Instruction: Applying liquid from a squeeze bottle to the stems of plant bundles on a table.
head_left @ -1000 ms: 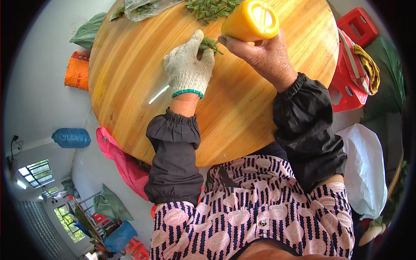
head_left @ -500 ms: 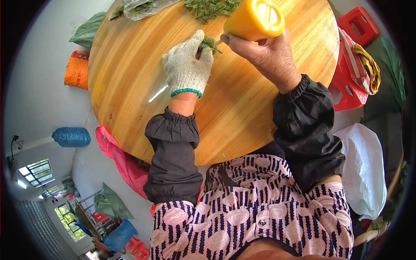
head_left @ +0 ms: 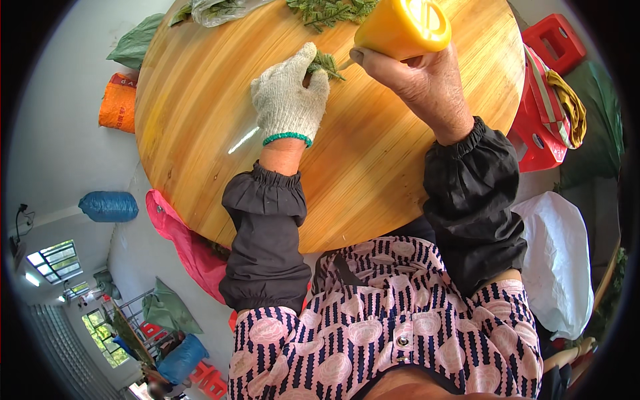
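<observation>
My left hand, in a white knitted glove with a green cuff edge, pinches a small green fir-like sprig just above the round wooden table. Bare, my right hand is wrapped round a yellow plastic bottle, its base tipped up toward me. A thin pale nozzle tip pokes out past my right thumb, close to the sprig's right end. Whether it touches the sprig I cannot tell. More green sprigs lie at the table's far edge.
A clear plastic bag with greenery lies at the far left of the tabletop. Red stools stand to the right, one under a striped cloth. Beside the table are a white sack, a pink bag and an orange bag.
My right hand and the yellow bottle have shifted slightly right, and the nozzle tip shows more clearly. My left hand keeps the sprig in nearly the same place.
</observation>
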Demonstrator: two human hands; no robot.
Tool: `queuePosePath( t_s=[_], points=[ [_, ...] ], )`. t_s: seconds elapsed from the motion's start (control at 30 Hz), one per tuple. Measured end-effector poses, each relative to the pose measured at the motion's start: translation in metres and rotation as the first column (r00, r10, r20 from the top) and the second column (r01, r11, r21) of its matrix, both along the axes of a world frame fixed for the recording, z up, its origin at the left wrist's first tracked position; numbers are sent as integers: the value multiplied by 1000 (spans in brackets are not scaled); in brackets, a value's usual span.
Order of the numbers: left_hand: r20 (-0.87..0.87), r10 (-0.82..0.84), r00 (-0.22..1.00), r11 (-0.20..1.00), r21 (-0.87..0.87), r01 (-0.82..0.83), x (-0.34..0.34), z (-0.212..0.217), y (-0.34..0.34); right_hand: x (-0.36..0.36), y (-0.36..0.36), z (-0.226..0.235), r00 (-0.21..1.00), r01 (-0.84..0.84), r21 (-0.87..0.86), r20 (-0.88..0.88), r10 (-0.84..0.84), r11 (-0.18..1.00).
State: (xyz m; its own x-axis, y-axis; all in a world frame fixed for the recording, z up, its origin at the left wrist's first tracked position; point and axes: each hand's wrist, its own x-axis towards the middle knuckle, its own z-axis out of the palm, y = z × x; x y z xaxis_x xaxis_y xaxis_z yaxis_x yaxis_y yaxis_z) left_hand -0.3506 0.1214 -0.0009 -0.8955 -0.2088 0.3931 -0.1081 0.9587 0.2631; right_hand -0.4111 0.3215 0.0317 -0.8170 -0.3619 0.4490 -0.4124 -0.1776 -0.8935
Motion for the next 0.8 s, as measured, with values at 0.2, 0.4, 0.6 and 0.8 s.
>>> queuePosePath(
  t_s=[0.2,0.4,0.6,0.8],
  points=[
    [7,0,1000,1000,7,0,1,3,0,0,4,4,999,8,34,-39,-7,999],
    [-112,-73,991,997,30,77,1,5,1,-3,2,13,999,3,-153,-45,-10,988],
    [-138,-76,987,994,73,87,1,1,5,-14,19,18,980,80,-142,193,-52,987],
    [-159,44,986,946,324,10,2,-15,-3,-32,10,0,886,273,-415,460,-58,868]
  ],
)
